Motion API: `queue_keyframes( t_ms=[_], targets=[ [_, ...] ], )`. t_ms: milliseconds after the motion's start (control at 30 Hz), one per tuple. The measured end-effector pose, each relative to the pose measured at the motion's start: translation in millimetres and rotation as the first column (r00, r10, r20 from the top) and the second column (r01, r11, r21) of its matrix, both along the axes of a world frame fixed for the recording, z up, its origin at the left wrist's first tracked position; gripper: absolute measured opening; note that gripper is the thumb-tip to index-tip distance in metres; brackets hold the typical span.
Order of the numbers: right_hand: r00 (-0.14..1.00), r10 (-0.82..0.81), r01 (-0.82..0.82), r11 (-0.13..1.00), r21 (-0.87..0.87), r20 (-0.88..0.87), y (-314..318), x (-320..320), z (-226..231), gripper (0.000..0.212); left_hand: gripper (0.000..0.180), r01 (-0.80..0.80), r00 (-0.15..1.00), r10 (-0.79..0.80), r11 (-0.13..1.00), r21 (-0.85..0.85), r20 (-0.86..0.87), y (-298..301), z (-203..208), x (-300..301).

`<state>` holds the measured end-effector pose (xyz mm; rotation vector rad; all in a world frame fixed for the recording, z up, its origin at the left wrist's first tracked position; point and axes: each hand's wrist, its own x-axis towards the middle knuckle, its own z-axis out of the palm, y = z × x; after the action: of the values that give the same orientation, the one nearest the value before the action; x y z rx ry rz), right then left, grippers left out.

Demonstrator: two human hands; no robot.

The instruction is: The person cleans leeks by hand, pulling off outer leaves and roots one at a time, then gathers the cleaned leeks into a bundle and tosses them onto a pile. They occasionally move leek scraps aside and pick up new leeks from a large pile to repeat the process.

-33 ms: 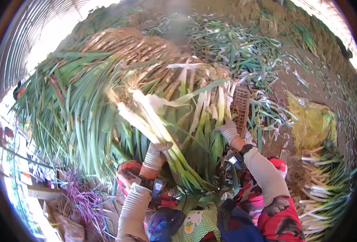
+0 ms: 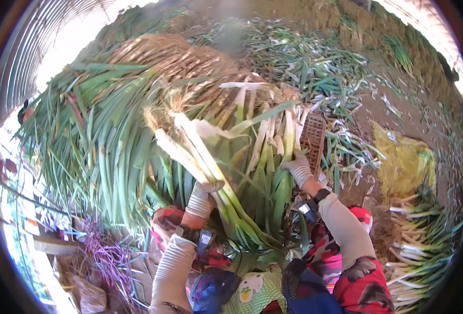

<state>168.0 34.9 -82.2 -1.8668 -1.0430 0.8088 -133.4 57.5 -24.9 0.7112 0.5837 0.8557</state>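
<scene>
My left hand (image 2: 206, 195), in a pale ribbed glove, is closed round a small bunch of leeks (image 2: 196, 149). Their white shanks and hairy roots slant up to the left, and the green leaves run down toward my lap. Farther right, my right hand (image 2: 298, 168), gloved too, has its fingers curled at another leek (image 2: 289, 132), which lies upright among several loose ones; its fingertips are partly hidden by the stalks. A torn pale outer leaf (image 2: 210, 131) hangs across the held bunch.
A large heap of leeks (image 2: 100, 152) fills the left and back. Beside my right hand stands a brown plastic crate (image 2: 312, 137). Trimmed leaves (image 2: 304, 57) litter the ground behind. A yellow sack (image 2: 405, 165) and a row of cleaned leeks (image 2: 417, 251) lie right; purple twine (image 2: 108, 256) lies left.
The root ends of the bunch in my left hand have shifted slightly up and right, with the hand barely rising. My right hand stays in nearly the same place.
</scene>
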Motion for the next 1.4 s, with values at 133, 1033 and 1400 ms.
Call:
queue_keyframes(
  t_ms=[133,1033,1400],
  targets=[
    [0.991,0.019,0.034,0.926,0.377,-0.135,-20,9,55,0.04,0.042,-0.114,0.992,0.112,0.993,-0.037,-0.063,16,-7,-7],
    [0.394,0.568,-0.685,0.706,-0.181,0.723,-105,-117,160,0.066,0.047,-0.31,0.76,0.338,0.939,0.148,-0.555,55,34,93],
    [0.462,0.379,-0.664,0.747,0.03,0.802,-122,-8,255,0.039,0.036,-0.134,0.986,0.162,0.902,0.411,-0.035,3,193,-14]
  ],
)
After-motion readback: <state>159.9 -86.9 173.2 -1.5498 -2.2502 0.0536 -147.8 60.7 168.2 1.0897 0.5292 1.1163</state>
